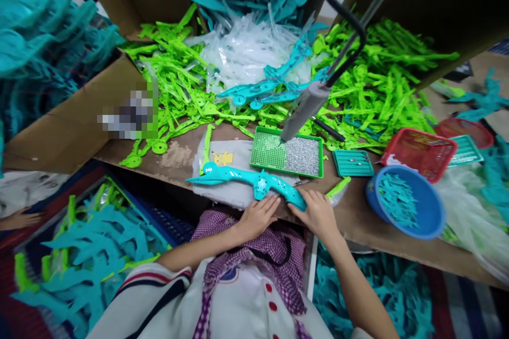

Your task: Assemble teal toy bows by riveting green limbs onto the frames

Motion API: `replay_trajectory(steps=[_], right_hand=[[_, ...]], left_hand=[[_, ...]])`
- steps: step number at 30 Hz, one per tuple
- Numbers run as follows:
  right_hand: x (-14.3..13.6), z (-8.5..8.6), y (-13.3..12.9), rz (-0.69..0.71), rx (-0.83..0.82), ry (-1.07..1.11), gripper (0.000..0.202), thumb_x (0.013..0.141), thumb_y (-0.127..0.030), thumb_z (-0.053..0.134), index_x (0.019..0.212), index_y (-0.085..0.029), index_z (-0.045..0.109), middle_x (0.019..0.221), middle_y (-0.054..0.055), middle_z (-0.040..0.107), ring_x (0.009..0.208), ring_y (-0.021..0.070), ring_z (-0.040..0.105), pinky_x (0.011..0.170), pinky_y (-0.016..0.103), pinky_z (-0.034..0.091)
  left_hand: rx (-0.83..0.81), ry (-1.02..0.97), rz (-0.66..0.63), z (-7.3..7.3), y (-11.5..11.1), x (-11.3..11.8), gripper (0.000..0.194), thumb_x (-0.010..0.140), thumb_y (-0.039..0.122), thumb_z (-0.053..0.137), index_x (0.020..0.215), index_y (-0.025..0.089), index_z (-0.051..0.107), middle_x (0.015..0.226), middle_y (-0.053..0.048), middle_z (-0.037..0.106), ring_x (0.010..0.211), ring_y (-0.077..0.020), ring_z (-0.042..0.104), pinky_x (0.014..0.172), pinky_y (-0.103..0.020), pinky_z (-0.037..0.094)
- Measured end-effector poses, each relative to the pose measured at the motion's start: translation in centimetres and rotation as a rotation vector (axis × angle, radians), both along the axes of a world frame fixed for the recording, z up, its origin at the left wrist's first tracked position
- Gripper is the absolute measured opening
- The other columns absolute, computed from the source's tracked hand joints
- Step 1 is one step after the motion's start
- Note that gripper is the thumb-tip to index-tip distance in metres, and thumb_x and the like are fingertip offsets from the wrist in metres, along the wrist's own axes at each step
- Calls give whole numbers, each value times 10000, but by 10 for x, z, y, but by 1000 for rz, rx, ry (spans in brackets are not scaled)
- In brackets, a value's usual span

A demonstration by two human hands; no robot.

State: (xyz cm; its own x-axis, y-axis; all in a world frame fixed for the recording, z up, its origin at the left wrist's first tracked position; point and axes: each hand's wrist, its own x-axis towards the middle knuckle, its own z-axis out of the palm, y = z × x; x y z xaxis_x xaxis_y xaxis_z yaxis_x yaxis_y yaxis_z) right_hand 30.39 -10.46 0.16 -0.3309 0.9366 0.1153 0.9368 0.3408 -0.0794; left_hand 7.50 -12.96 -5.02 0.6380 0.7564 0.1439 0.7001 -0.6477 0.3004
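Note:
A long, curved turquoise plastic toy part lies across a grey cloth pad at the table's front edge. Its left end is pointed, and a round hub sits near its middle. My left hand has its fingers closed together against the part just below the hub. At the part's right end, my right hand grips it between thumb and fingers. Behind it stands a green tray with small silver screws heaped in its right half. A grey electric screwdriver hangs with its tip over this tray.
Lime-green plastic parts pile up behind, around clear plastic pieces. Right of me are a teal tray, red basket and blue bowl of small turquoise pieces. Boxes flank the table; another person's hand shows far left.

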Motion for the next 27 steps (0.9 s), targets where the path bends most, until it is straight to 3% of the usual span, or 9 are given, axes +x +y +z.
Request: replay_trajectory(steps=[3,5,10,14,17,19,22,24,27], right_hand=[[3,4,3,-11,-2,11,488,944,-540,543,1194,-139,667,937,101,724,904,269,641,792,374,393],[2,4,1,-31,7,25,483,938,-533,554,1201,-143,665,926,96,721,909,271,642,800,379,394],[3,-4,-5,-69,-3,97,467,944,-525,536,1188,-149,667,945,108,722,946,284,650,837,401,419],[13,2,-5,-58,-99,260,509,964,-563,491,1257,-171,630,1086,127,726,1045,301,657,894,446,469],[15,18,10,-116,-52,471,468,973,-551,489,1257,-206,625,1172,131,710,1110,283,651,949,456,500],[7,31,37,-175,36,610,441,949,-551,539,1219,-216,638,1170,125,705,1123,274,649,978,465,509],[-20,47,103,-204,162,812,523,869,-595,631,1237,-225,615,1217,124,676,1143,284,634,989,503,518],[-45,57,155,-170,246,919,696,785,-607,710,1351,-244,535,1343,125,604,1239,301,579,1026,524,500],[-86,70,215,-8,166,1008,511,852,-497,636,1290,-240,577,1171,85,659,1110,252,616,946,459,537]], left_hand=[[9,17,-9,-3,-3,-5,545,1039,320,444,1537,105,391,1488,-170,550,1332,-261,571,993,-385,522],[-5,-10,-54,-5,-2,-13,543,1028,203,419,1561,126,349,1482,-170,555,1304,-255,590,997,-407,524],[-105,-182,-192,-6,5,-41,740,908,-12,407,1599,212,262,1499,-135,543,1246,-242,617,999,-447,547],[-129,-336,-203,14,3,-53,571,938,23,454,1482,196,476,1398,-118,639,1209,-208,645,1005,-392,559],[-100,-491,-49,38,12,-60,353,993,165,520,1332,203,613,1258,-93,711,1150,-178,674,985,-339,565],[-70,-569,190,51,37,-63,280,1005,234,524,1248,213,660,1164,-82,735,1107,-187,685,982,-356,561],[-125,-563,592,59,97,-62,304,1002,293,516,1246,182,658,1089,-114,728,973,-213,699,894,-370,570],[-252,-449,681,60,136,-57,387,959,301,580,1298,117,618,1085,-153,723,977,-246,693,912,-390,549],[-448,-286,622,61,172,-49,374,927,274,600,1254,100,648,1013,-138,747,978,-258,693,924,-370,521]])
